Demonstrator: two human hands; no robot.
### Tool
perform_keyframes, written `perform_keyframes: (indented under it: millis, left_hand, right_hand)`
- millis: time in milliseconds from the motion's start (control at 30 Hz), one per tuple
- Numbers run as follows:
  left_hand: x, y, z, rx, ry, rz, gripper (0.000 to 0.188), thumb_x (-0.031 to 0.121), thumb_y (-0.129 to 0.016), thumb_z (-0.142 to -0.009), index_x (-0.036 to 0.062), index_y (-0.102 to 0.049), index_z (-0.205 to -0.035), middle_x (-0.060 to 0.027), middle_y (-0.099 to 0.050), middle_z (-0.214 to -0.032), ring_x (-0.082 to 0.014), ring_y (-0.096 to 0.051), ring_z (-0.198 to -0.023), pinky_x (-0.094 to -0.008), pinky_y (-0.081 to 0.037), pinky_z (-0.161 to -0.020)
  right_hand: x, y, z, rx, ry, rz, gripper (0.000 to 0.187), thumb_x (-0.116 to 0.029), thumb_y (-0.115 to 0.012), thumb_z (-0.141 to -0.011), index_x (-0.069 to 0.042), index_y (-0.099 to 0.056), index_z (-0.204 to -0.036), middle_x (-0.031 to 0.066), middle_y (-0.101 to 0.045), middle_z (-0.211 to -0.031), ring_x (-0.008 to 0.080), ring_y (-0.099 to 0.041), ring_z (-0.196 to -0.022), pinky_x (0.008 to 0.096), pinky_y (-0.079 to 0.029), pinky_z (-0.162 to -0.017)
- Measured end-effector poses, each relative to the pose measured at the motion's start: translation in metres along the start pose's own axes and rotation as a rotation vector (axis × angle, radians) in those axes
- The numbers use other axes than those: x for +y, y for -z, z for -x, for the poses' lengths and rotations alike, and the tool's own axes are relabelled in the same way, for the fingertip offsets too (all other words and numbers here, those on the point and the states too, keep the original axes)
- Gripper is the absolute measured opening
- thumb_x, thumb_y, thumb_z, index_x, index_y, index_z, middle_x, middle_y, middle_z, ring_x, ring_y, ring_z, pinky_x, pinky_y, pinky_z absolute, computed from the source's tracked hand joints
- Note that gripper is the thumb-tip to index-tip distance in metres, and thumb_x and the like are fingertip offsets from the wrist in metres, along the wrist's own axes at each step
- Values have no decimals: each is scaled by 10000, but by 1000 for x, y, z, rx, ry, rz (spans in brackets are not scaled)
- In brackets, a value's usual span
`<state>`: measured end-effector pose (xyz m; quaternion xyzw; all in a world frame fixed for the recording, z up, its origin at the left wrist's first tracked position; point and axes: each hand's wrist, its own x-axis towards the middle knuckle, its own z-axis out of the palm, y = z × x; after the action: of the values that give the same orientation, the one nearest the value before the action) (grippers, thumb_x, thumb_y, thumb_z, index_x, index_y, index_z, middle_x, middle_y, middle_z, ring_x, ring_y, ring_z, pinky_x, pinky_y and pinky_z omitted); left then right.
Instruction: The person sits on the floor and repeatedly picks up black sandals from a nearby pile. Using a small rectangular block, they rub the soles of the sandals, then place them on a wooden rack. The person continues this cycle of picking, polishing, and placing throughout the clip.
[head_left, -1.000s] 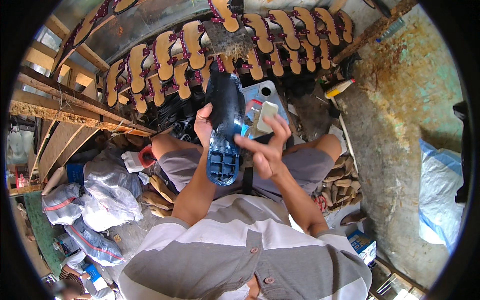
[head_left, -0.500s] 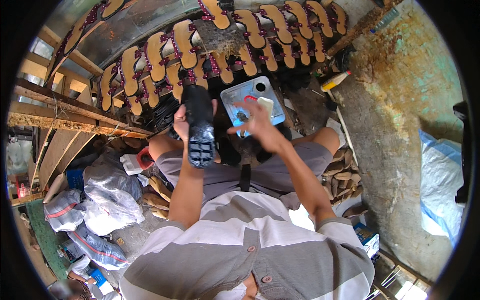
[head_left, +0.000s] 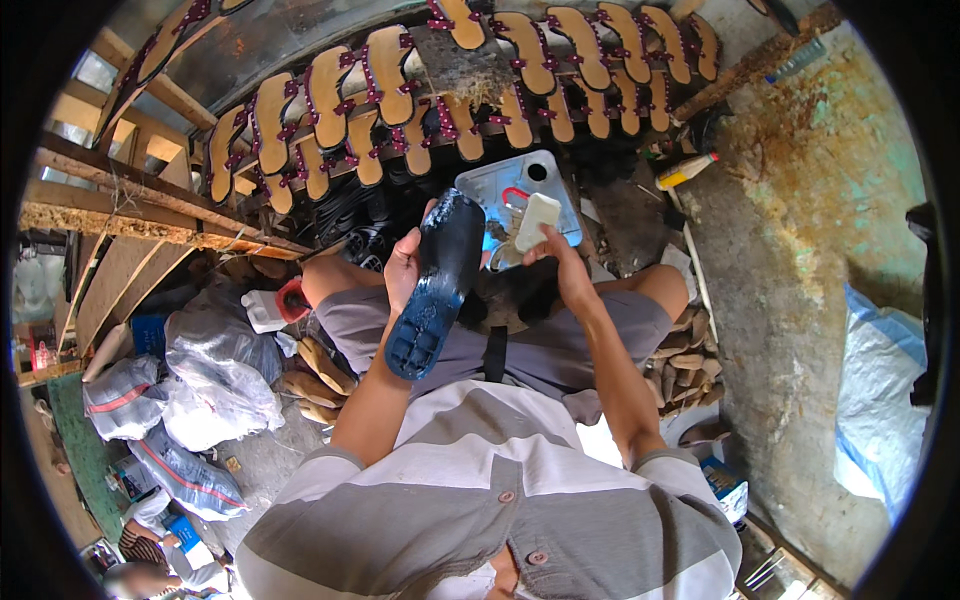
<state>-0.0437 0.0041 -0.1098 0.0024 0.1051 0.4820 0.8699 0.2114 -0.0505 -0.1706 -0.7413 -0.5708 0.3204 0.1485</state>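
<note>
A black shoe sole (head_left: 440, 270) is in my left hand (head_left: 403, 268), tilted with its hollow-celled heel end toward me. My fingers wrap its left edge; whitish, shiny streaks show at its far end and wet-looking gloss along it. My right hand (head_left: 568, 265) pinches a pale, rounded rectangular block (head_left: 539, 221) with a brownish fringe on its left side; I cannot make out its exact kind. The block is over a pale blue-grey tray or lid (head_left: 490, 183), apart from the sole. On the tray are a dark round hole and a red curved piece.
Rows of tan sandals (head_left: 385, 80) with dotted maroon straps stand ahead. A yellow bottle (head_left: 688, 172) lies right of the tray. Shoe lasts (head_left: 683, 365) are piled by my right knee. Plastic bags (head_left: 220, 370) lie at the left. Another person (head_left: 150, 540) is at the lower left.
The sole has moved right and toward me, and its heel end now tilts left. My right hand, blurred and spread before, now grips the pale block.
</note>
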Motion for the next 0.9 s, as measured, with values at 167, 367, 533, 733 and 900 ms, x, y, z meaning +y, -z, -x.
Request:
perform_keyframes:
  millis: [167,367,533,733,900]
  left_hand:
    - [-22,-14,9,13,81,-78,541,294,-459,-1045,129,-418,-1558,-163,-562,-1482,-355,-626,-1268,-649,-443,-1100]
    - [-4,-23,3,-32,-33,-42,534,289,-416,-1067,143,-395,-1579,-170,-525,-1523,-383,-566,-1335,-658,-432,-1103]
    - [6,-32,3,-51,33,-14,530,273,-391,-1076,146,-379,-1590,-166,-521,-1532,-371,-548,-1364,-622,-407,-1140]
    - [0,-39,1,-75,-20,-127,557,270,-401,-1079,94,-341,-1604,-154,-484,-1564,-322,-497,-1418,-489,-367,-1210]
    - [-2,-44,10,-54,-45,-144,590,278,-403,-1073,96,-297,-1625,-146,-486,-1564,-323,-533,-1383,-481,-426,-1168]
  right_hand:
    - [-62,17,2,194,425,-483,659,-710,-308,-1011,-295,-724,-1309,218,-154,-1691,490,-98,-1533,598,-6,-1229]
    - [-83,3,19,139,807,-127,616,-709,-319,-994,-369,-762,-1253,255,-109,-1687,560,-43,-1505,672,19,-1195]
    - [-75,16,6,428,679,3,551,-688,-377,-1006,-386,-727,-1306,191,-170,-1673,504,-101,-1495,664,12,-1199]
    - [-106,23,13,512,935,182,437,-674,-465,-988,-462,-724,-1269,81,-310,-1645,458,-153,-1503,675,71,-1197]
    - [-102,33,-2,461,651,94,455,-668,-451,-993,-466,-696,-1319,101,-220,-1684,514,-105,-1500,712,70,-1176]
